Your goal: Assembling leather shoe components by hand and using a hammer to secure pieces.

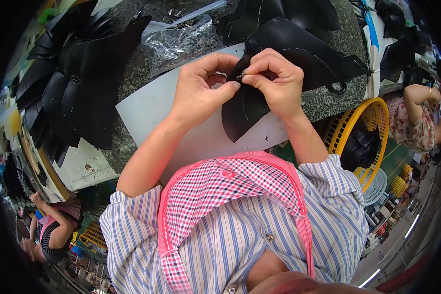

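Observation:
A black leather-like piece (299, 54) with pale marked lines lies bent under my hands, its pointed flap hanging toward me over a white sheet (152, 108). My left hand (203, 85) pinches the piece's folded edge between thumb and fingers. Close against it, my right hand (277, 81) is closed, thumb and forefinger on a small metal fitting (239, 77) at that edge. The fitting's exact kind is too small to make out. Past my left hand sits a clear plastic bag (183, 44) of small metal parts.
Stacked black pieces (78, 83) cover the left of the speckled stone tabletop (330, 100). More black pieces lie at the far edge. A yellow basket (384, 115) with black pieces stands at the right. Other people (59, 225) are at the left and right.

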A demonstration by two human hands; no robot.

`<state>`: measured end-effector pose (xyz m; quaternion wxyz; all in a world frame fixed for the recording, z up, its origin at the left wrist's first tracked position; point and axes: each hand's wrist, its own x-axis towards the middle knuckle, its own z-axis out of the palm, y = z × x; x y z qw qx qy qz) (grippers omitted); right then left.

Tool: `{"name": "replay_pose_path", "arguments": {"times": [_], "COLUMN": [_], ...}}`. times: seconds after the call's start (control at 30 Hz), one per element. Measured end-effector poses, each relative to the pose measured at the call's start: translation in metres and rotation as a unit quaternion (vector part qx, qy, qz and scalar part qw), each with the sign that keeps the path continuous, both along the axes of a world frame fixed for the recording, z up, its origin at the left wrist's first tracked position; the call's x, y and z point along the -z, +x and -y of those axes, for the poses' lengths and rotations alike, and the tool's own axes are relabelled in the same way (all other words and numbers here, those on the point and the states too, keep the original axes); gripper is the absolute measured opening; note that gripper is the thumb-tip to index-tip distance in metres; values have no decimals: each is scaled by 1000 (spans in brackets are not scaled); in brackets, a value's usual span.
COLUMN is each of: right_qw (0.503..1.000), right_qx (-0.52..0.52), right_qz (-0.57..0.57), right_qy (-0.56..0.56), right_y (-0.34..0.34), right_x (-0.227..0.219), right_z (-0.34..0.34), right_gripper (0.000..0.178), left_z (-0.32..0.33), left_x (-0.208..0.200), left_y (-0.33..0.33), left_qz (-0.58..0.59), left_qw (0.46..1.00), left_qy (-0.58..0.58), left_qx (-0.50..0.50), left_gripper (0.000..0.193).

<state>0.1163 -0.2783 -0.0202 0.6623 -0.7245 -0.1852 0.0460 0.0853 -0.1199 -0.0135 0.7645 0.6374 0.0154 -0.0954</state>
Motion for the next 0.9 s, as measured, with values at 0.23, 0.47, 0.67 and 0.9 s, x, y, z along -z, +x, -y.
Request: {"name": "replay_pose_path", "arguments": {"times": [0.23, 0.47, 0.67, 0.9], "right_qw": [971, 929, 979, 987], "right_qx": [4, -154, -115, -29], "right_qz": [156, 201, 16, 39], "right_qy": [-180, -272, -169, -151], "right_y": [18, 30, 18, 9], "right_x": [-35, -51, -45, -37], "right_z": [1, 16, 13, 11], "right_gripper": [52, 24, 16, 13], "left_z": [-3, 4, 6, 12], "left_x": [-5, -6, -2, -10], "left_y": [7, -2, -3, -3], "left_qz": [18, 85, 238, 264], "left_qw": [999, 996, 956, 914], "left_qy": [-41, 7, 166, 288], "left_qx": [14, 21, -40, -107], "left_gripper": [24, 20, 20, 15]}}
